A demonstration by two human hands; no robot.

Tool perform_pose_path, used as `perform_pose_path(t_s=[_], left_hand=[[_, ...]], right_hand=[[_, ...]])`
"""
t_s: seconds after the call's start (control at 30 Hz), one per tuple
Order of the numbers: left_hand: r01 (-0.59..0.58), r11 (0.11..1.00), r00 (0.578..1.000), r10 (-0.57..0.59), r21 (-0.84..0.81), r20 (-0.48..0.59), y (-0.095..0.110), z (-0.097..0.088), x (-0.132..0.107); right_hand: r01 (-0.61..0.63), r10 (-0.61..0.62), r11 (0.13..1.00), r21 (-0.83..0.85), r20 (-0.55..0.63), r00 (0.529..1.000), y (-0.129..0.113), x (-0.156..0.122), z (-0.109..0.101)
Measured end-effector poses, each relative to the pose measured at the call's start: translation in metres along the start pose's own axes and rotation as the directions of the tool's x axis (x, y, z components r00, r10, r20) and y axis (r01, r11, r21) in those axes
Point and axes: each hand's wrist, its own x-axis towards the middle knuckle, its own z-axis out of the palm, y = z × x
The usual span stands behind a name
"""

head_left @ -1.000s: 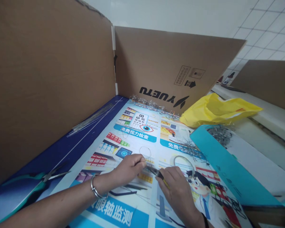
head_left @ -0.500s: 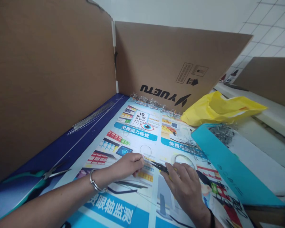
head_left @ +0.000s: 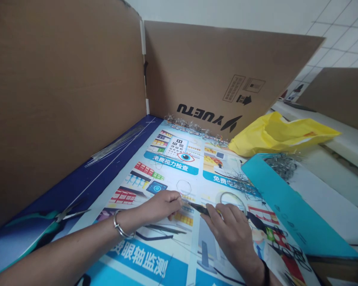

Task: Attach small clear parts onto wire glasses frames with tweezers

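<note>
My left hand (head_left: 161, 206), with a silver bangle on the wrist, rests on a printed poster (head_left: 155, 258) and pinches a thin wire near a small wire loop (head_left: 183, 186). My right hand (head_left: 231, 234) grips small dark pliers (head_left: 198, 207) whose tip points left and meets the left fingertips. A larger wire ring (head_left: 230, 197) lies just beyond the right hand.
Cardboard walls (head_left: 62, 99) enclose the left and back. Straight wires (head_left: 116, 145) lie by the left wall, green-handled pliers (head_left: 62, 216) at the near left. Wire bits (head_left: 193, 128) line the back wall. A yellow bag (head_left: 274, 137) and a teal board (head_left: 286, 210) with a wire pile (head_left: 282, 165) sit right.
My right hand has slid a little to the right and away with the pliers. The left hand stays pinched in the same spot. The view has tilted slightly.
</note>
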Motion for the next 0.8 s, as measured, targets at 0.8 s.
perform_pose_path(t_s=[0.8], left_hand=[[0.026,0.994,0.994,-0.015,0.103,-0.106,-0.006,0.005,0.002]], right_hand=[[-0.037,0.033,0.998,-0.050,-0.074,0.997,0.000,-0.002,0.000]])
